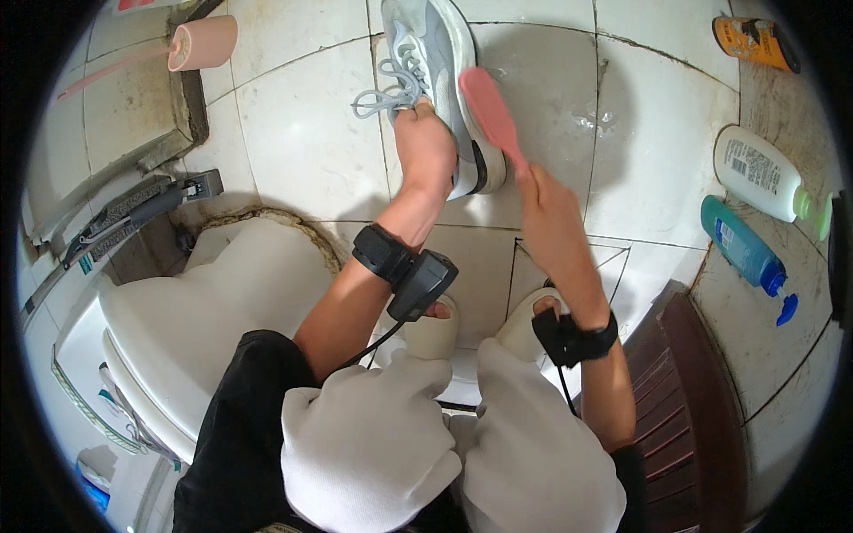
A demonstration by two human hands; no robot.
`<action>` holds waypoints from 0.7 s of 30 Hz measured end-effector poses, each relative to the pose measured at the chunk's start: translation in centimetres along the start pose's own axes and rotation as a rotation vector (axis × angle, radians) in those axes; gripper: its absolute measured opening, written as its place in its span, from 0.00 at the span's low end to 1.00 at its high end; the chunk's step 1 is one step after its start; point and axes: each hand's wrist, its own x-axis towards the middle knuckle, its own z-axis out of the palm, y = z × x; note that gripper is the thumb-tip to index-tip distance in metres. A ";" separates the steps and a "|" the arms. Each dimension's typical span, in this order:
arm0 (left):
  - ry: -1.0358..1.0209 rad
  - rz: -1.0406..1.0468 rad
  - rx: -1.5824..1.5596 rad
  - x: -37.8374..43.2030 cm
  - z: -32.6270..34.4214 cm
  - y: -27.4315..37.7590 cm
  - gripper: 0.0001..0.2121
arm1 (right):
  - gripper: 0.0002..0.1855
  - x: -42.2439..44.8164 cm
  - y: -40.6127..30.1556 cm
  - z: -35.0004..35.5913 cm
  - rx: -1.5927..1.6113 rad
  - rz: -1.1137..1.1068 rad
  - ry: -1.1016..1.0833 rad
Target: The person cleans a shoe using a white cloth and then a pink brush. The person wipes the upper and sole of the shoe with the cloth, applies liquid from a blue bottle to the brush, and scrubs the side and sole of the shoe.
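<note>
A grey and white lace-up sneaker (440, 73) is at the top middle, toe away from me, its loose laces (393, 86) hanging over the left side. My left hand (426, 146) grips it at the ankle opening, with the fingers hidden inside. In my right hand (550, 206) is the handle of a pink brush (490, 113). The brush head lies against the right side of the sneaker's sole; its bristles are turned out of sight. Black straps with cabled devices circle both wrists.
Wet white floor tiles (546, 86) spread around the sneaker. On the left are a white toilet (180, 306) and a pink long-handled dipper (206, 43). Along the right are an orange can (753, 43), a white bottle (756, 170), a teal pump bottle (743, 240) and a brown slatted chair (700, 413).
</note>
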 end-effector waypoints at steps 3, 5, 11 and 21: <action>0.066 0.095 0.005 1.4 -0.8 -1.6 0.17 | 0.19 -3.9 0.2 -0.5 0.034 0.140 -0.110; 0.032 0.018 -0.148 1.7 -1.1 -1.4 0.16 | 0.19 -5.3 0.7 -1.0 0.029 0.269 -0.204; -0.010 0.122 0.004 1.5 0.3 -2.2 0.14 | 0.18 -1.5 0.5 -1.0 0.010 0.043 -0.012; -0.039 0.111 -0.080 2.2 -0.6 -2.6 0.15 | 0.17 -6.7 2.2 -1.2 0.108 0.267 -0.212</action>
